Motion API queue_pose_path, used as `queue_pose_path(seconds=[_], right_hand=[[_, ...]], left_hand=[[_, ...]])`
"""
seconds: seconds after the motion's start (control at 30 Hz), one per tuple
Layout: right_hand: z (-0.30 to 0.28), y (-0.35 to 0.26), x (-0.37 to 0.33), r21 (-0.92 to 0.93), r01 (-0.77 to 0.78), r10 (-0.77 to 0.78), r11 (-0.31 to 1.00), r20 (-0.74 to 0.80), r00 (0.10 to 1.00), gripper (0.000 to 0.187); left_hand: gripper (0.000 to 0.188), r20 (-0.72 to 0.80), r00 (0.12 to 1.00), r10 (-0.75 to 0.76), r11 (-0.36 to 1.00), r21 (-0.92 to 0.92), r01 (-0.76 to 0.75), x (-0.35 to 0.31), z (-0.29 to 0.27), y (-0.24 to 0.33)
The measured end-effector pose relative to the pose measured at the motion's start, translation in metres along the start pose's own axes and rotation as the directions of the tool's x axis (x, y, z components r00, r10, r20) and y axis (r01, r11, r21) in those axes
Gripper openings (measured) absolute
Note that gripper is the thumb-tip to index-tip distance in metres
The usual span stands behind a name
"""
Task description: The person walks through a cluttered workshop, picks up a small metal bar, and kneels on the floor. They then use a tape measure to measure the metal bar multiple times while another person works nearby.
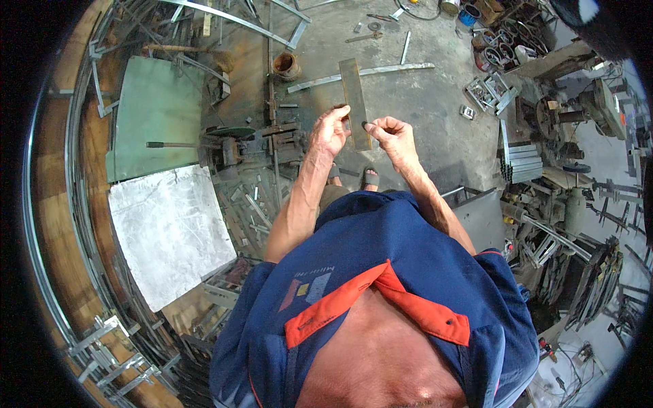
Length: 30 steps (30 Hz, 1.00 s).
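In front of me my left hand (pixel 331 130) grips a long, flat rectangular metal plate (pixel 352 88) by its left edge. The plate points away from me, its surface dull grey-brown with a lighter rim. My right hand (pixel 396 139) is at the plate's right side, thumb and fingers pinched together against the near half. A small dark spot shows at those fingertips; what it is I cannot make out. Both forearms reach forward, and the plate is held above the floor.
Beyond the plate, a long metal bar (pixel 408 67) lies on the concrete floor beside a rusty pot (pixel 286 66). Left are a green sheet (pixel 160 112) and a whitish sheet (pixel 170 231). Stacked square tubes (pixel 524 163) and metal frames (pixel 491 92) sit right. My sandalled feet (pixel 370 178) show below.
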State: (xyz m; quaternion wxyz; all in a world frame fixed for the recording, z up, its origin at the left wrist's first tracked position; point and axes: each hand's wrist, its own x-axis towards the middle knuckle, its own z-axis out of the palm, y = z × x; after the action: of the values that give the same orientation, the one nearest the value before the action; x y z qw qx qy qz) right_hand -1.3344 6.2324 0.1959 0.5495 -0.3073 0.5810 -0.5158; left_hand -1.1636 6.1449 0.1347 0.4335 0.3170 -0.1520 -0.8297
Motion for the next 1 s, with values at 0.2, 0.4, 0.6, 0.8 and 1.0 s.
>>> queue_pose_path(seconds=[0.2, 0.4, 0.6, 0.8, 1.0], right_hand=[[0.006, -0.011, -0.005, -0.283, 0.145, -0.176, 0.948, -0.085, 0.981, 0.013], [0.014, -0.01, 0.0, -0.689, 0.267, -0.436, 0.674, -0.079, 0.896, 0.015], [0.02, -0.01, -0.003, -0.759, 0.257, -0.384, 0.598, 0.01, 0.923, 0.025], [-0.024, -0.001, 0.001, -0.743, 0.136, -0.154, 0.655, 0.045, 0.987, 0.031], [-0.159, 0.099, 0.009, -0.785, -0.166, 0.104, 0.597, -0.13, 0.986, 0.028]], left_hand=[[0.006, 0.011, 0.998, -0.061, 0.986, 0.157, 0.059, -0.001, 0.007, 0.001], [0.022, -0.214, 0.973, -0.089, 0.803, 0.563, 0.197, -0.008, 0.04, 0.011], [0.028, -0.24, 0.968, -0.076, 0.736, 0.641, 0.217, -0.007, 0.04, 0.009], [0.04, -0.214, 0.976, 0.037, 0.699, 0.704, 0.128, -0.002, 0.025, 0.02], [0.043, -0.277, 0.961, -0.016, 0.428, 0.866, 0.257, -0.004, -0.078, 0.039]])
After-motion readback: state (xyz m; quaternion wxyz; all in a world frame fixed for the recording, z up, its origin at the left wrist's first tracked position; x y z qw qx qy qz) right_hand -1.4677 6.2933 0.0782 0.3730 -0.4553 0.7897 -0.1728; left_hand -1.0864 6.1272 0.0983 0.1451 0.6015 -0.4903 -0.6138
